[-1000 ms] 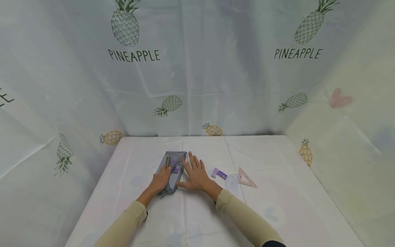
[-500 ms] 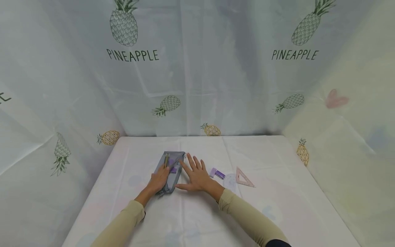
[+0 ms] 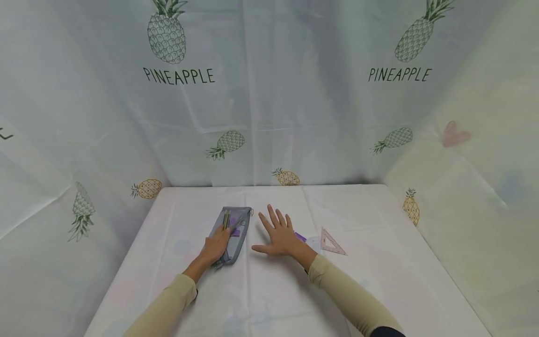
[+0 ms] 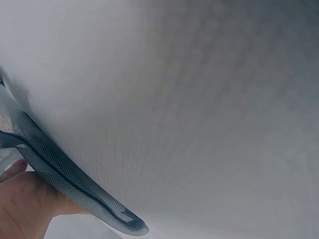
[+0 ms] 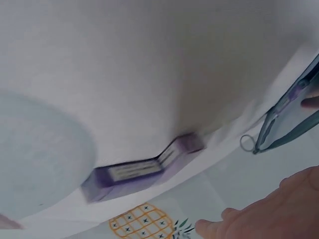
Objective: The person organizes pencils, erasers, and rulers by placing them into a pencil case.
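Note:
My left hand [image 3: 216, 244] grips the near left part of a grey mesh pencil case [image 3: 239, 241], with its thumb on top. Pencils and something purple show through the mesh. In the left wrist view the hand [image 4: 25, 204] is at the piped edge of the case [image 4: 75, 184]. Just right of the case, my right hand [image 3: 280, 238] is spread flat over the table, holding nothing. Its wrist partly hides a purple eraser [image 3: 300, 237]. In the right wrist view two purple blocks [image 5: 132, 174] lie end to end, beside a clear protractor [image 5: 40, 154].
A pink triangular set square [image 3: 330, 243] lies right of the protractor [image 3: 313, 242]. A ring pull [image 5: 247, 143] hangs at the corner of the case. The white cloth-covered table [image 3: 202, 304] stands against a pineapple-print curtain [image 3: 261, 117].
My right hand has moved right, away from the case, and now covers part of the purple erasers in the head view. The left hand and case have stayed in place.

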Demonstrator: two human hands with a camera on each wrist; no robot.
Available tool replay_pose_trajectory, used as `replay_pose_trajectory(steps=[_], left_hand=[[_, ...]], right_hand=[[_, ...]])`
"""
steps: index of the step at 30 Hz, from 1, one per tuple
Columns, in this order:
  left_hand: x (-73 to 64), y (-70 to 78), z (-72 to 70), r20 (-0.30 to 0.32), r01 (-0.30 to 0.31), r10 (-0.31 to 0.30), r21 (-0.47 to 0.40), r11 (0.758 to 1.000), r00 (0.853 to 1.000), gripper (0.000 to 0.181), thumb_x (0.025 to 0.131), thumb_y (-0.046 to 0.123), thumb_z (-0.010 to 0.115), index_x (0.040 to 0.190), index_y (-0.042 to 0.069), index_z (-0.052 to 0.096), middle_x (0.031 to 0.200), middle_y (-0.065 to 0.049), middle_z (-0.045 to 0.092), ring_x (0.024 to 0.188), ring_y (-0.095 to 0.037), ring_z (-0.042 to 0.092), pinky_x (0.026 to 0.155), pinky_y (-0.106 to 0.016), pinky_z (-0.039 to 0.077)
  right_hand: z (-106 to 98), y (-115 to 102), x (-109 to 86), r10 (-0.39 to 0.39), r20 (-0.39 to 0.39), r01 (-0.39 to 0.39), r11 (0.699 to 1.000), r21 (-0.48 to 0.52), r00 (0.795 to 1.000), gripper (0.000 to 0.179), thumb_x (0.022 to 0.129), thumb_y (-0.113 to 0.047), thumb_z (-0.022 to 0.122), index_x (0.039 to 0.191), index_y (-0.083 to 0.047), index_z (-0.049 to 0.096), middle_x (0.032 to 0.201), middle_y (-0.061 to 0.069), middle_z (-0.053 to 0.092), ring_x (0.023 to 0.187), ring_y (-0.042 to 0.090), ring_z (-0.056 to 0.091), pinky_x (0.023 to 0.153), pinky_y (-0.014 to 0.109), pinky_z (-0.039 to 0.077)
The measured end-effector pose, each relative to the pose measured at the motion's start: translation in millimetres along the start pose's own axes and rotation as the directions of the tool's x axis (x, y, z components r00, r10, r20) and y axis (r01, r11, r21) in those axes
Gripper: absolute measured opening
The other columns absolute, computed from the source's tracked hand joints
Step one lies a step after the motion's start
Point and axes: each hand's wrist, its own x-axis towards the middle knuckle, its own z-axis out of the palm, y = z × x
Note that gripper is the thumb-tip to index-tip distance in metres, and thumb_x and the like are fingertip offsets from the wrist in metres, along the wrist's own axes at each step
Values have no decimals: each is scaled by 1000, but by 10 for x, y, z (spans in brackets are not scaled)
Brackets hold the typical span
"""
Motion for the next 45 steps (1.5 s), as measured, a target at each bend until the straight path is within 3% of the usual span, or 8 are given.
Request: replay_pose_trajectory(steps=[10, 20, 24, 27, 33, 40, 45], left_hand=[[-2, -13, 12, -4, -4, 4, -3, 1000, 1000, 65, 109, 39, 19, 153, -9, 17, 161, -28, 17, 149, -47, 14, 118, -66, -5], [-15, 0, 5, -4, -7, 7, 8, 1000, 1000, 66, 109, 40, 18, 153, -9, 17, 160, -30, 17, 148, -48, 13, 117, -68, -5], [-20, 12, 4, -3, -6, 6, 8, 1000, 1000, 66, 109, 40, 17, 153, -9, 18, 160, -30, 17, 148, -49, 13, 117, -68, -4], [-18, 11, 8, 0, 0, 0, 6, 1000, 1000, 66, 109, 40, 18, 153, -9, 17, 160, -30, 17, 148, -48, 12, 117, -68, -4], [-14, -4, 1, 7, 13, -13, 6, 1000, 1000, 66, 109, 41, 18, 154, -8, 15, 161, -28, 15, 149, -47, 10, 118, -66, -5], [-4, -4, 6, 11, 26, -26, -12, 1000, 1000, 68, 108, 43, 19, 155, -7, 14, 161, -28, 14, 149, -48, 8, 118, -65, -7], [-3, -12, 13, 12, 3, -3, -13, 1000, 1000, 69, 108, 43, 19, 154, -8, 15, 161, -28, 15, 149, -47, 11, 118, -65, -7]], right_hand=[[-131, 352, -210, 83, 37, -83, 997, -3, 996, 103, 82, -79, 50, 161, -23, 12, 168, 10, -9, 153, 39, 10, 120, 62, 12], [-187, 644, -413, 113, -32, -113, 994, 14, 993, 100, 79, -75, 59, 149, -8, 36, 160, 22, 24, 142, 44, 33, 113, 63, 27], [-185, 718, -461, 137, -55, -135, 990, 26, 989, 94, 78, -72, 64, 141, -5, 44, 147, 23, 40, 134, 45, 41, 108, 61, 34], [-172, 764, -498, 168, -45, -168, 986, 17, 985, 86, 76, -72, 67, 128, -5, 51, 128, 18, 51, 120, 39, 49, 100, 56, 40], [-113, 887, -504, 194, -20, -194, 981, -22, 981, 67, 79, -70, 67, 101, -8, 55, 90, 5, 51, 86, 23, 48, 81, 43, 42], [-32, 996, -460, 162, 2, -162, 985, 56, 987, 45, 83, -51, 75, 84, -9, 57, 74, 0, 53, 68, 15, 47, 63, 33, 43], [-34, 996, -451, 149, 16, -150, 984, 98, 989, 36, 85, -42, 77, 85, -11, 58, 75, -1, 54, 67, 12, 47, 62, 31, 43]])
